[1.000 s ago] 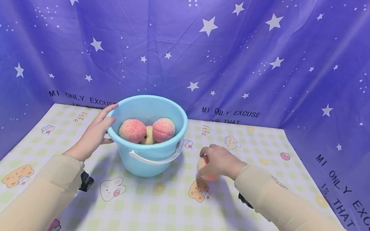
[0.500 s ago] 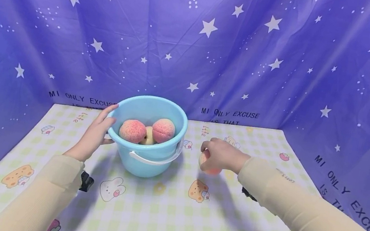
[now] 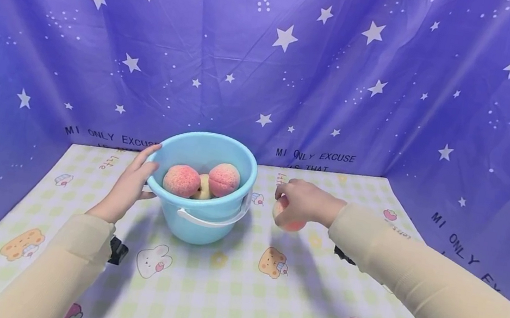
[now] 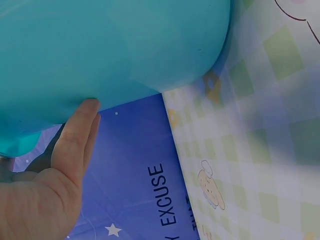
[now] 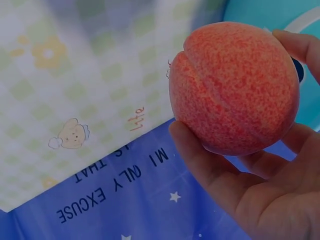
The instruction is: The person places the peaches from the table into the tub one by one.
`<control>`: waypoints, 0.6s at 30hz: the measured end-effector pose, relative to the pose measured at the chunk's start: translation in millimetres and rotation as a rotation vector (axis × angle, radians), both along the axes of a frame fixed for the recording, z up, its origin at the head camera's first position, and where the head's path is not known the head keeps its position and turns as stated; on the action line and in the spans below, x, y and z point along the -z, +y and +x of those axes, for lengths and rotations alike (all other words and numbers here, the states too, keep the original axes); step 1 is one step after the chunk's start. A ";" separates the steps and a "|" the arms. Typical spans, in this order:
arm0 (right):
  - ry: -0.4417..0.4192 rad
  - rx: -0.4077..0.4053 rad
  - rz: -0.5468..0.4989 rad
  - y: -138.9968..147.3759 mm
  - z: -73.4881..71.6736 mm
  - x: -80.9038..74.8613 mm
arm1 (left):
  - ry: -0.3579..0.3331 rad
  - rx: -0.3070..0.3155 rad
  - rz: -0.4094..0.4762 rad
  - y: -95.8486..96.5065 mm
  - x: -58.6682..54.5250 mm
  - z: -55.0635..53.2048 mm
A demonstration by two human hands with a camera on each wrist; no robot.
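My left hand (image 3: 130,179) rests against the left side of a light blue bucket (image 3: 197,227), fingers straight at its rim and outer wall. In the left wrist view its fingers (image 4: 75,135) touch the bucket's smooth side. Two pink speckled peaches (image 3: 181,180) (image 3: 224,180) and a pale yellow fruit (image 3: 203,188), partly hidden between them, lie inside. Right of the bucket, my right hand (image 3: 308,202) grips another peach (image 5: 235,90) between thumb and fingers, above the tablecloth. Its lengthwise crease shows in the right wrist view.
The bucket's white handle (image 3: 213,223) hangs down on its front right side. A green-and-white checked tablecloth (image 3: 223,308) with cartoon prints covers the table. A purple star-patterned curtain (image 3: 232,46) stands behind and at both sides.
My right hand has raised the peach a little and moved slightly toward the back of the table. My left hand and the bucket keep their places.
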State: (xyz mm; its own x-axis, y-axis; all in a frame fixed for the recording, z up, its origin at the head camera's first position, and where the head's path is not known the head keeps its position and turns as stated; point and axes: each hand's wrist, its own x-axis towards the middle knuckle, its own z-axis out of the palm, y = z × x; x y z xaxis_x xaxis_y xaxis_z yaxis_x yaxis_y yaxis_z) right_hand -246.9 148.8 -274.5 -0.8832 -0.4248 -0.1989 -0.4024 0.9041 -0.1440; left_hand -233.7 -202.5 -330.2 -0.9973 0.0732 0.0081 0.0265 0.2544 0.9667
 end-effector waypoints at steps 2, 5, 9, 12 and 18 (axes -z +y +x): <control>0.005 -0.002 0.002 -1.3 -0.1 -3.4 | -0.002 -0.001 0.000 -0.2 0.2 0.4; 0.010 0.002 0.003 -2.8 -1.9 -7.6 | -0.001 -0.001 0.007 -0.3 0.5 -0.3; 0.019 0.001 0.017 -4.7 -5.0 -13.8 | 0.002 0.001 0.017 -0.3 1.2 -0.9; 0.038 -0.009 0.024 -5.7 -7.2 -18.7 | 0.004 -0.001 0.014 -0.3 1.4 -0.5; 0.051 0.007 0.022 -7.9 -9.2 -27.6 | 0.007 -0.002 0.010 -0.9 1.3 0.5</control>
